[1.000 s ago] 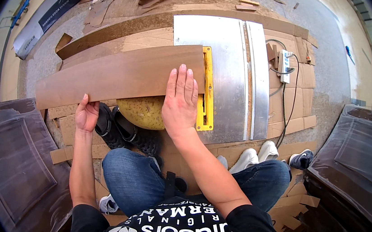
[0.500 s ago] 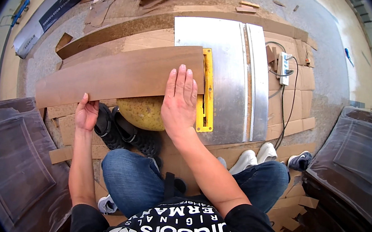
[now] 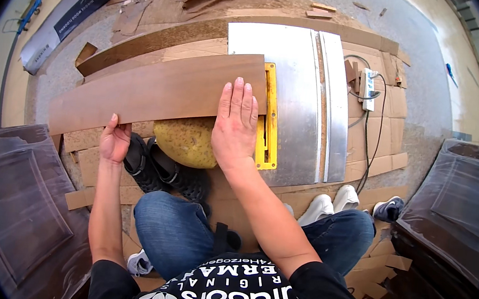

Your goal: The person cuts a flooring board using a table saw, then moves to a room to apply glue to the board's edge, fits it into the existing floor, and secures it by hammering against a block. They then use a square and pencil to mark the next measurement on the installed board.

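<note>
A long brown wooden floor plank (image 3: pixel 158 85) slants across the left side, its right end over a yellow slotted plate (image 3: pixel 268 144) set in a silver metal saw table (image 3: pixel 296 106). My left hand (image 3: pixel 115 141) grips the plank's near edge toward its left end, thumb on top and fingers partly hidden underneath. My right hand (image 3: pixel 235 127) lies flat near the plank's right end, fingers stretched out and pointing away from me. Below the plank, beside my right hand, shows a rounded yellow, brown-speckled object (image 3: pixel 186 141), partly covered.
A white power strip (image 3: pixel 368 90) with dark cables lies right of the metal table. Cardboard (image 3: pixel 391 119) covers much of the floor. Dark shoes (image 3: pixel 159 167) and white shoes (image 3: pixel 318 210) stand near my knees. Film-wrapped dark panels (image 3: pixel 18 202) flank me; a long box (image 3: pixel 70 15) lies far left.
The plank has swung slightly, its right end moving a little away from me. Both hands have shifted slightly with it, keeping their places on the wood.
</note>
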